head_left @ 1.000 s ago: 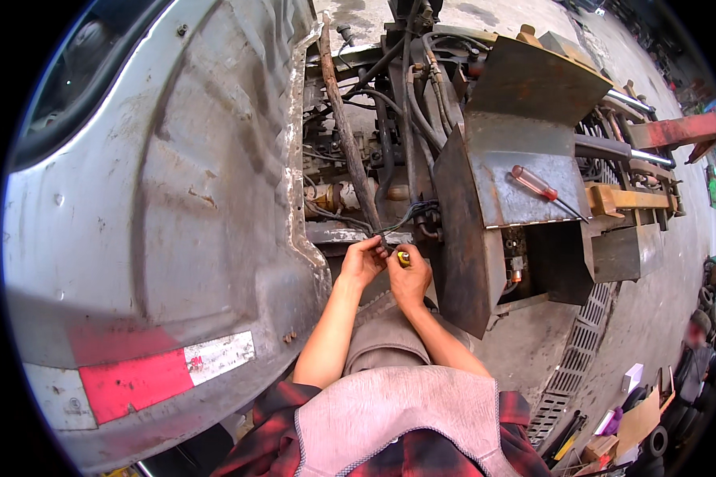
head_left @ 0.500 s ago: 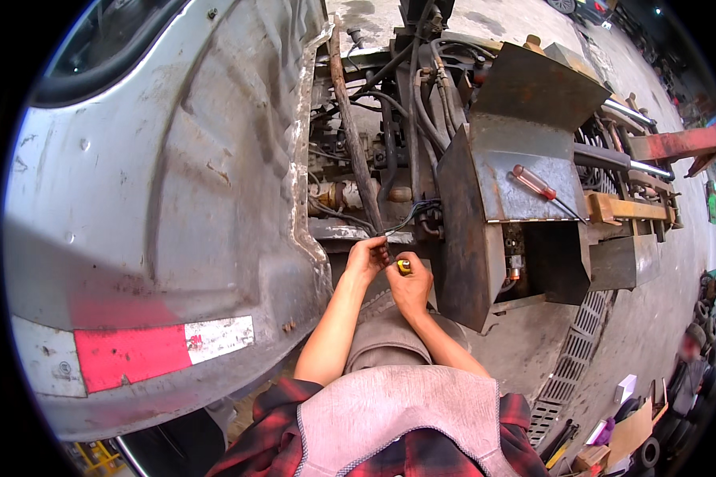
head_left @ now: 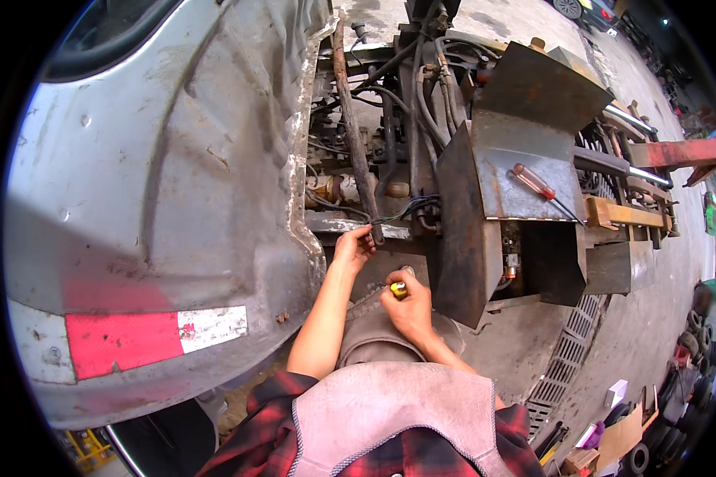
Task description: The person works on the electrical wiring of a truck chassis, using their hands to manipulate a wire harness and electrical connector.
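Observation:
My left hand point(head_left: 353, 248) is closed in a pinch on thin dark wires point(head_left: 410, 208), close to the lower end of a long wooden pole point(head_left: 353, 135). The wires run off to the right toward a rusty metal box. Nearer my body, my right hand point(head_left: 410, 306) is wrapped round a small yellow and black object point(head_left: 398, 290); most of it is hidden by the fingers, so its kind is unclear. A gap separates the two hands.
On the left stands a dented grey vehicle cab point(head_left: 127, 199). The open metal box point(head_left: 461, 238) is to the right, with a clear red-handled screwdriver point(head_left: 545, 189) lying on its top. Hoses point(head_left: 429, 103) and frame parts fill the middle. A floor grate point(head_left: 565, 350) lies beyond.
My right hand has drawn back toward my body with the yellow and black object, away from the left. My left hand has shifted slightly left and up, still at the wires.

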Motion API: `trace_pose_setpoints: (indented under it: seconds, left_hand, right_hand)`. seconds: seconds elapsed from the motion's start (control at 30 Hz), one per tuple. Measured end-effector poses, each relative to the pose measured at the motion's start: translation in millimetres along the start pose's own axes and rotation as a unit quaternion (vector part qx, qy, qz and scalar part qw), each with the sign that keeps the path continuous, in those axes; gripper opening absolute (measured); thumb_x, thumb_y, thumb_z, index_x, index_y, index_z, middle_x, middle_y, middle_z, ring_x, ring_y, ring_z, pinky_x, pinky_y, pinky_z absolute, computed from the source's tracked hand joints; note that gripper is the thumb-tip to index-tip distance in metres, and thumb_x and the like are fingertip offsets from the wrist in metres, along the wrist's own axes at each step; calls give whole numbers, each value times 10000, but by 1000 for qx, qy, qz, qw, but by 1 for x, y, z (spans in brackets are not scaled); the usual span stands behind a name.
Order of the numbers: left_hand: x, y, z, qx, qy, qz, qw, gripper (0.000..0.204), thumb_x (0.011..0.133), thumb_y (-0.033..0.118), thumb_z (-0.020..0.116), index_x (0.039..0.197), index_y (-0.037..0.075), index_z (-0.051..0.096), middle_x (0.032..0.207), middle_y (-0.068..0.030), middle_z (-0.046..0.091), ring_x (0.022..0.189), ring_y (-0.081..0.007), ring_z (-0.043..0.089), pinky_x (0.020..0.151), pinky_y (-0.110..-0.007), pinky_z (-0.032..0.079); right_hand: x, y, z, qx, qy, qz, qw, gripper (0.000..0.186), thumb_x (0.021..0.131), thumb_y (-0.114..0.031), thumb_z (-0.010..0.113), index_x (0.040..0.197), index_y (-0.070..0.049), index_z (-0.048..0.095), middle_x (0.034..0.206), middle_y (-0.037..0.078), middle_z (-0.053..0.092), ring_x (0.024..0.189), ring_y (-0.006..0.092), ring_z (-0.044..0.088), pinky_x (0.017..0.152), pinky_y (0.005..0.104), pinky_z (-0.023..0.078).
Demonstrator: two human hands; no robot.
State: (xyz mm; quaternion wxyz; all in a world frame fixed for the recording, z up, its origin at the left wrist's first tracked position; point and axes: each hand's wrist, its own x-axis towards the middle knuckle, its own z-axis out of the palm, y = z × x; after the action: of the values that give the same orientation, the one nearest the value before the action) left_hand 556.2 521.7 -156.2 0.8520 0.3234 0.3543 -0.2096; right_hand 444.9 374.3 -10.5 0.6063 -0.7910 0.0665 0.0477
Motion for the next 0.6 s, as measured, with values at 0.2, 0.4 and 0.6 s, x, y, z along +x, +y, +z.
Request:
trace_pose_setpoints:
  seconds: [0.2, 0.4, 0.6]
  left_hand:
    - [-14, 2, 3, 26, -91, 3, 996, 157, 864, 210, 727, 873, 82, 638, 778, -21, 609, 753, -166, 597, 713, -330, 494]
    - [-19, -2, -7, 50, -103, 10, 993, 118, 890, 193, 703, 914, 97, 639, 819, -7, 633, 774, -150, 612, 728, -318, 498]
    - [-18, -8, -8, 79, -112, 16, 990, 128, 904, 227, 698, 893, 110, 647, 792, 26, 639, 748, -106, 610, 710, -274, 474]
  right_hand:
    - [7, 25, -7, -188, -20, 79, 979, 201, 831, -203, 705, 957, -62, 636, 816, 149, 696, 743, 345, 678, 674, 413, 520]
    - [10, 57, -6, -215, 12, 22, 976, 296, 796, -99, 619, 1092, -87, 631, 1022, 155, 670, 937, 354, 645, 817, 426, 506]
    - [11, 80, 2, -177, -7, 58, 982, 279, 786, -80, 609, 1063, -63, 640, 1012, 156, 666, 938, 350, 648, 808, 410, 506]
